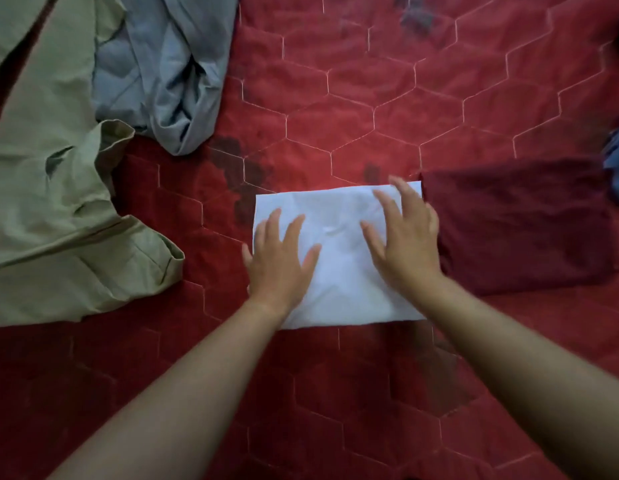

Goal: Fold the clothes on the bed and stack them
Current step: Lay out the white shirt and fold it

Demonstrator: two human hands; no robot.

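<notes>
Left hand [278,268] and right hand [405,237] flat on folded white cloth [339,271].

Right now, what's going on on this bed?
A person is folding laundry on a red quilted bed. The left hand and right hand lie flat, fingers spread, on a white garment folded into a rectangle. A folded maroon garment lies just to its right. An olive-green garment and a grey-blue garment lie unfolded at left.

white garment [339,244], red hexagon-quilted bedspread [405,98]
</notes>
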